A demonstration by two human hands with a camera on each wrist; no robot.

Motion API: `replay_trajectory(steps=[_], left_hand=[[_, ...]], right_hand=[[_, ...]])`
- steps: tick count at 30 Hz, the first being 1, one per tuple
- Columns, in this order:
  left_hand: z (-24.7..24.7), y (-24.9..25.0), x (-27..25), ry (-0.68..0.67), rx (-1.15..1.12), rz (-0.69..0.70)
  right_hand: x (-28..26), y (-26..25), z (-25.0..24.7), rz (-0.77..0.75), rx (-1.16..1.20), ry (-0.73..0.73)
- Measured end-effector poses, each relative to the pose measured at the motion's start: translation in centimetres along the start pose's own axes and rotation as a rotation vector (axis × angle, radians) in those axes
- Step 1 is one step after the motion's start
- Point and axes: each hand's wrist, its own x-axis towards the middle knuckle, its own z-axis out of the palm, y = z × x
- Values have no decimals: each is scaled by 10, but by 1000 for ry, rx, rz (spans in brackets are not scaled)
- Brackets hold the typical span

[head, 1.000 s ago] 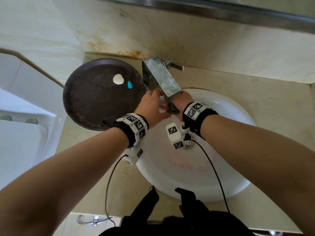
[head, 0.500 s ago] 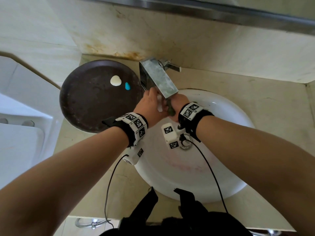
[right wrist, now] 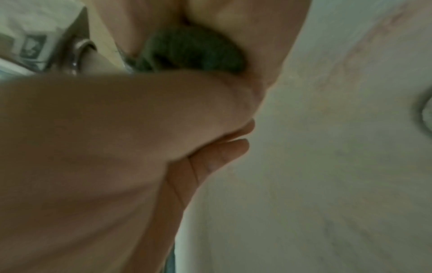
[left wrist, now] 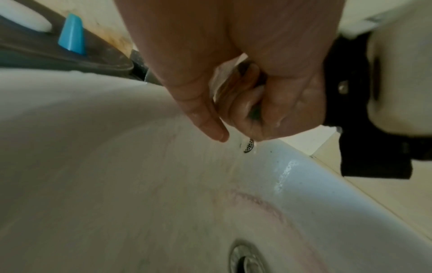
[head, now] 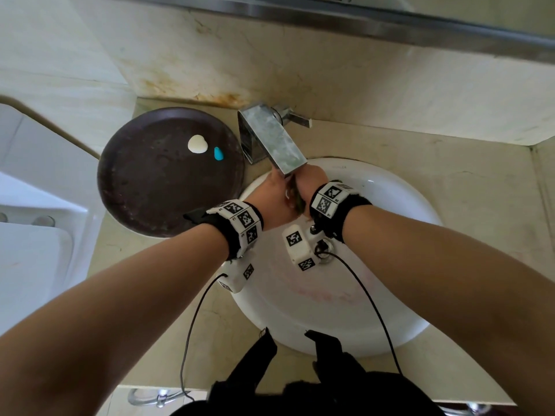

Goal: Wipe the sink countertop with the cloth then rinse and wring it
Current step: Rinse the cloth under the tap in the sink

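A dark green cloth (head: 298,202) is bunched between both hands over the white sink (head: 390,202), just below the steel faucet spout (head: 274,141). My left hand (head: 276,195) grips it from the left. My right hand (head: 310,180) grips it from the right with curled fingers. In the left wrist view only a sliver of the cloth (left wrist: 256,113) shows inside the right hand's fist (left wrist: 287,103), and water trickles down the basin (left wrist: 140,184). The right wrist view shows the squeezed cloth (right wrist: 194,52) between the palms. Most of the cloth is hidden.
A dark round tray (head: 168,172) with a white shell-shaped soap (head: 197,144) and a small blue piece (head: 218,153) sits left of the faucet. The beige countertop (head: 465,175) surrounds the sink, and the drain (left wrist: 246,258) lies below the hands. A white toilet (head: 36,229) stands at far left.
Both hands have closed in together and slid further under the spout. The cloth is squeezed tighter, so less of it shows.
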Motion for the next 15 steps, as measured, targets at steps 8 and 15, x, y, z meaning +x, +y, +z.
replay_trajectory(steps=[8,15], left_hand=[[-1,27,0,-57,-97,-82],[-2,30,15,139,-496,-402]], right_hand=[[5,8,-14,137,474,-109],[11,5,-29,-269,-144,-31]])
